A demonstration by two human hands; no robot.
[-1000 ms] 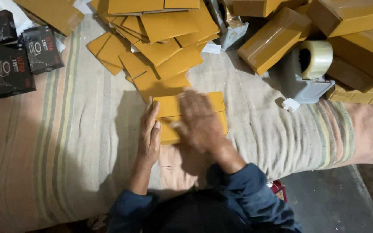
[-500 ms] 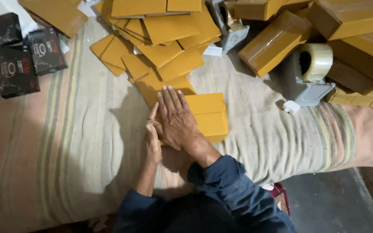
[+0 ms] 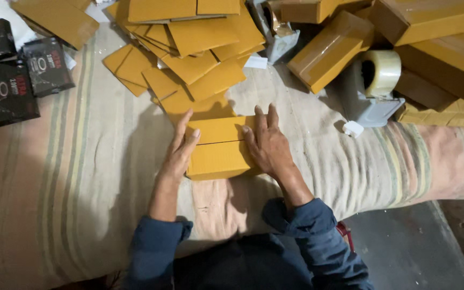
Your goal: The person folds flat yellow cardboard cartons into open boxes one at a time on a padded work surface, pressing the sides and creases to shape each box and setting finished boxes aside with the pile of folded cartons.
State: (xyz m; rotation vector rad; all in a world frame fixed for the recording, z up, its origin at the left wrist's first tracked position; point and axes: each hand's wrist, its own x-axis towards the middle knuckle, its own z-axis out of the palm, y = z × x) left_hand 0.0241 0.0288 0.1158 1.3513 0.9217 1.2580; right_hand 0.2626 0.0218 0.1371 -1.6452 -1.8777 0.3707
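At the far left we see black packets point(image 3: 12, 75) lying well apart from our hands, on the striped cloth point(image 3: 65, 204) that covers the work surface. Moving right, our left hand point(image 3: 181, 153) lies with its fingers stretched out flat and unclenched, pressed along the left edge of the flat yellow carton point(image 3: 218, 147); it grasps nothing. The carton sits in the middle of the cloth, just in front of us, lying flat, its long axis running left to right and tilted only slightly. A fold line crosses it the same way. Its far edge touches the heap of flat yellow blanks point(image 3: 189, 48) behind it; its near edge has bare cloth before it. Our right hand point(image 3: 267, 145) rests on the carton's right edge, fingers spread and straight, palm down, also gripping nothing. Further right, open cloth lies between the carton and the tape dispenser point(image 3: 371, 86), with taped boxes point(image 3: 436, 43) stacked behind it.
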